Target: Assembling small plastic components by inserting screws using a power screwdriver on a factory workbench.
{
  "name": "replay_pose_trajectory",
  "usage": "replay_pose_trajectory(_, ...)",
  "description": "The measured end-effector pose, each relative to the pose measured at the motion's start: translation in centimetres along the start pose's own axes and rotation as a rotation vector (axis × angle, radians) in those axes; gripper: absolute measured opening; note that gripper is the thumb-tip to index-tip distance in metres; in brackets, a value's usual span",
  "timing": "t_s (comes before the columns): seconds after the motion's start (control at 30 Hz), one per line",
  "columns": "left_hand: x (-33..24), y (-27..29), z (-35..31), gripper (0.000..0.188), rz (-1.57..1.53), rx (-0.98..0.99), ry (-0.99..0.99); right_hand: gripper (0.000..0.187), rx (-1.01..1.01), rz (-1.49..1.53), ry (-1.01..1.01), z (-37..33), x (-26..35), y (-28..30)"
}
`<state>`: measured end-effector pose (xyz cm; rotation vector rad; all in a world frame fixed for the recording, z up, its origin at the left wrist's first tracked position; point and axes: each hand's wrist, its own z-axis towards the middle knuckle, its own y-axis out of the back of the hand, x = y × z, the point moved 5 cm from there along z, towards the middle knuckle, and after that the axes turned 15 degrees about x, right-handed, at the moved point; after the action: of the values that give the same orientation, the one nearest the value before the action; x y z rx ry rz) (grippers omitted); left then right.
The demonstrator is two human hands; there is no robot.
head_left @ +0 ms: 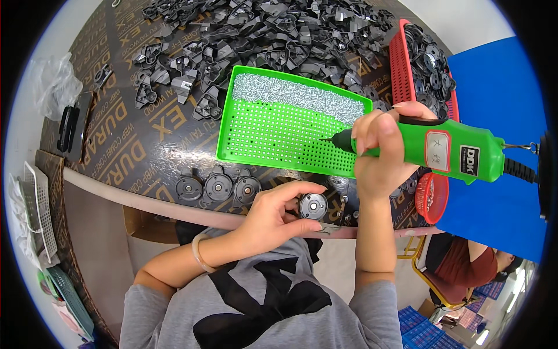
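Left hand (273,215): fingers pinch round black part (313,206) at near edge of surface (139,145); part's underside hidden by fingers.
Right hand (381,154): clenched around green electric screwdriver (442,151), tip over green perforated tray (279,131); cord cut off at right rim.
Screws (290,93): heaped at tray's far end, too small to tell apart.
3 assembled black parts (218,187): row just left of left hand.
Loose black parts pile (250,29): behind tray.
Red basket (401,70): partly hidden by right hand.
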<state>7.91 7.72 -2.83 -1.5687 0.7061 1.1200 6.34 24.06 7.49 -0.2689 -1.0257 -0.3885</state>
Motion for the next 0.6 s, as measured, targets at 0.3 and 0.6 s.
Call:
replay_pose_trajectory(0.3,-0.2,-0.2,0.2,0.056,-0.069,-0.015,-0.039,0.026,0.035,0.019,0.026,0.0,-0.5,0.0)
replay_pose_trajectory(0.6,0.2,-0.1,0.2,0.054,0.037,-0.039,-0.068,0.028,-0.021,0.088,0.099,-0.3,0.6,0.9)
